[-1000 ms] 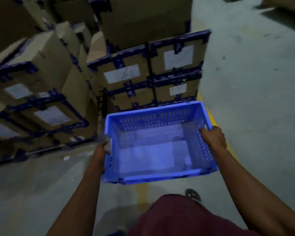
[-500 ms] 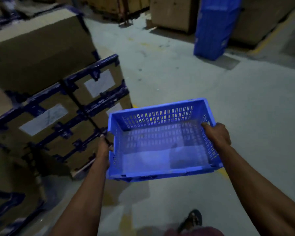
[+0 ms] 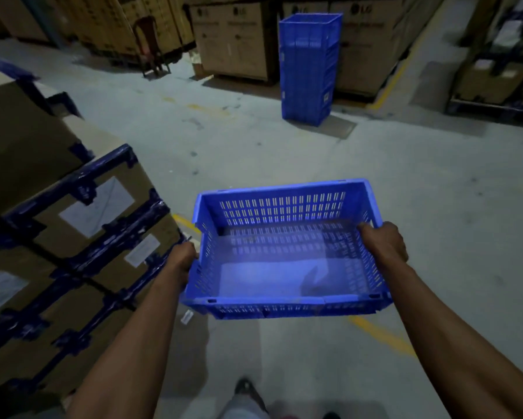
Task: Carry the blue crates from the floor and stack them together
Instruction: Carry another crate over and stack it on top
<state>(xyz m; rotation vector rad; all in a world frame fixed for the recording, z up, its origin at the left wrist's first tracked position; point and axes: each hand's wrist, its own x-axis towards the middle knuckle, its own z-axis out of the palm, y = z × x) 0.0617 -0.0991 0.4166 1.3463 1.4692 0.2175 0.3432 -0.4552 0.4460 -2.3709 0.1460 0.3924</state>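
A person holds a blue crate (image 3: 285,252) out in front of the body, clear of the floor (image 3: 435,182), with both arms stretched forward. The left hand (image 3: 183,257) grips the crate's left rim, its fingers curled over and down the outside of the slotted wall. The right hand (image 3: 384,241) grips the right rim, thumb on the inside edge and fingers wrapped around the outside. The crate is open at the top, with nothing in it, and sits roughly level, its long sides running left to right; its walls are pierced with rows of narrow slots.

On the far side of the grey concrete floor stands a tall stack of blue crates (image 3: 308,68), upright, well apart from the carried one and a little to the right of centre. Just behind that stack are large cardboard boxes (image 3: 236,34) on pallets, printed with a logo. A dark chair (image 3: 148,43) stands to the far left of them.

At the near left are piled cartons (image 3: 81,237) bound with dark blue corner frames and bearing white labels. A yellow line (image 3: 381,334) painted on the floor runs beneath the held crate. More shelving with boxes (image 3: 496,71) is at the far right, blurred. At the bottom edge, between the arms, a foot in a sandal (image 3: 248,391) shows on the floor.
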